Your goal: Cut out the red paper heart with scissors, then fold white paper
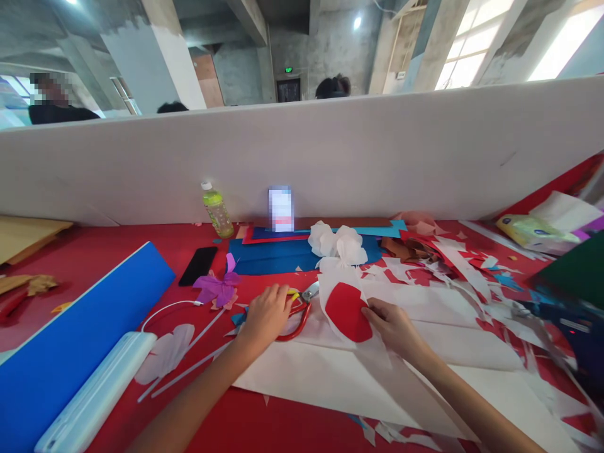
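My left hand [267, 313] is closed on scissors [302, 322] with red and yellow handles; part of the grip is hidden under my fingers. Their metal blades reach the left edge of a sheet of white paper [325, 294]. On that sheet lies a rounded red paper piece [348, 313]. My right hand [389, 321] pinches the red piece and the white paper together at their right edge. Just beyond stand white paper petals [337, 242], and a purple paper flower [219, 282] lies to the left of my left hand.
Blue paper sheets [271, 258], a propped-up phone [281, 209], a dark phone [198, 265] and a drink bottle [217, 211] lie or stand toward the white partition [302, 157]. At left are a blue board [94, 327] and a white device [99, 390]. Paper scraps [472, 277] litter the right.
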The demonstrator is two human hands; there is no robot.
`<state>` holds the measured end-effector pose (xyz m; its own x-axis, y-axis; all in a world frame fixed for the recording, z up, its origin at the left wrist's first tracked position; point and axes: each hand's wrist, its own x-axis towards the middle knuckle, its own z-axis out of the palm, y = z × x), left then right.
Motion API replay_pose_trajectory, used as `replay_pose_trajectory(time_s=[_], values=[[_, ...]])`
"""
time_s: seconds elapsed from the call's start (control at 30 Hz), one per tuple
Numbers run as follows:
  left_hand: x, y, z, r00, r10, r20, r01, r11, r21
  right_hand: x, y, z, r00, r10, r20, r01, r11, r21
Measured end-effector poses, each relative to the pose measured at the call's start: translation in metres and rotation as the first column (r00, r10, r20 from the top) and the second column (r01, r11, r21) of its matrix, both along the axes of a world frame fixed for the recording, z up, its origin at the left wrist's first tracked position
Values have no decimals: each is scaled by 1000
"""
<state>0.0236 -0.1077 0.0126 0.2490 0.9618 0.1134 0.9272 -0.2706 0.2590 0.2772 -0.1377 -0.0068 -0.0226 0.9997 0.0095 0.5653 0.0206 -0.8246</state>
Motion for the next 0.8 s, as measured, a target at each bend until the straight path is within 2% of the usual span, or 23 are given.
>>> replay_pose_trajectory(time_s=[0.1,0.17,0.3,0.47,0.67,0.8], values=[[-2,-5,-2,974,-58,-218,61,998,9,1,2,0,999,-30,38,31,1000,-7],[2,-7,0,962,-81,-262,72,996,-45,2,3,-1,998,-49,49,50,999,-18],[11,-2,7,954,-29,-297,-25,984,-174,7,7,-6,997,-81,-15,79,991,-110],[11,8,10,959,15,-283,-58,988,-143,12,10,-8,984,-143,-107,115,966,-233],[-1,11,19,964,73,-255,-106,987,-117,16,12,-3,926,-190,-327,45,914,-403],[-6,12,29,978,92,-188,-114,988,-107,21,13,-1,932,-199,-304,73,922,-380]])
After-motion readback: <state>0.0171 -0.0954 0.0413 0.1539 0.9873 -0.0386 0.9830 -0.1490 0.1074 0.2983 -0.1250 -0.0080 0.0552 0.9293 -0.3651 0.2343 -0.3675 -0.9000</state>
